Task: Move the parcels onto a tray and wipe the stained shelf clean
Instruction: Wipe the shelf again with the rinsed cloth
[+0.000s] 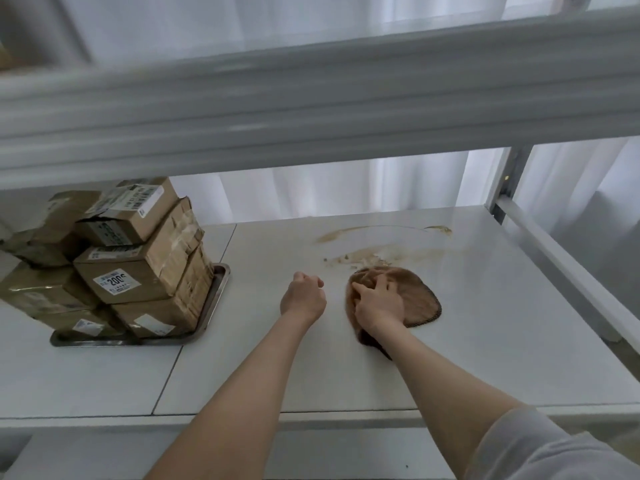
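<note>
The brown spill (367,256) streaks crosswise just beyond the cloth (419,296) that the right hand (377,303) grips with bent fingers on the shelf (242,358) (the left hand (304,296), an empty fist, sits left of the cloth).

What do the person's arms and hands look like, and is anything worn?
Both forearms are bare. The left hand and right hand carry no gloves, rings or watch that show. A loose light grey sleeve covers the right upper arm.
</note>
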A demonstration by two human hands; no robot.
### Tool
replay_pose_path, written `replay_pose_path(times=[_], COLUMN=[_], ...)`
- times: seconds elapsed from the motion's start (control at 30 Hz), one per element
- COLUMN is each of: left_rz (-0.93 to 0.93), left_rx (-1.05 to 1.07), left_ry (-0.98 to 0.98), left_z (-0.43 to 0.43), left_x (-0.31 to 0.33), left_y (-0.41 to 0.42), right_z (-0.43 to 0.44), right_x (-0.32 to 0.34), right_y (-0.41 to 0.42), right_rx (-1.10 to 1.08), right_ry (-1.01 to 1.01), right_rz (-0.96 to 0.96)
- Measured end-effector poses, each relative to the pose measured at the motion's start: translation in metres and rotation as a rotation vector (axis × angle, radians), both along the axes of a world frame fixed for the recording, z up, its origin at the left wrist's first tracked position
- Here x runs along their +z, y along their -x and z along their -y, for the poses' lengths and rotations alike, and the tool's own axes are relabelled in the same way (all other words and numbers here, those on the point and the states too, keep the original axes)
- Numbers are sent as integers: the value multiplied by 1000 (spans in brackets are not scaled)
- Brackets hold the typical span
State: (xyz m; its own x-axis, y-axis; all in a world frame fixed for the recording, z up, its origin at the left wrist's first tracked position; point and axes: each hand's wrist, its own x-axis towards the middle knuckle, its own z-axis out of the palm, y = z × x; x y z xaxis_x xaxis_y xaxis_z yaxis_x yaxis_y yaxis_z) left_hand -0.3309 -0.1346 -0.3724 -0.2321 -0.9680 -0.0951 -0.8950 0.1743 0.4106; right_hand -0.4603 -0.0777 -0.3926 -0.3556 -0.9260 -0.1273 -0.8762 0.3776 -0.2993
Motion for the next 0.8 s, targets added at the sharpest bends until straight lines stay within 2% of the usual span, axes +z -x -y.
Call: replay_pose_path(times=[0.17, 0.33, 0.4, 0.53, 0.8], left_rz=[38, 53, 56, 51, 25], left_rx=[127, 164, 151, 94, -108], left_ry=[46, 81, 87, 103, 24], left_z=[28, 55, 66, 83, 80], left_x=[7, 9, 11, 15, 11], left_y=[-41, -72, -77, -66, 8], right_z=[45, 81, 92, 108, 81], right_x=[-2, 1, 1, -4, -4], right_y=[-74, -130, -134, -97, 68], right_rx=[339, 617, 663, 541, 30], right_ry=[-55, -118, -106, -89, -204], right_rz=[133, 148, 149, 89, 42])
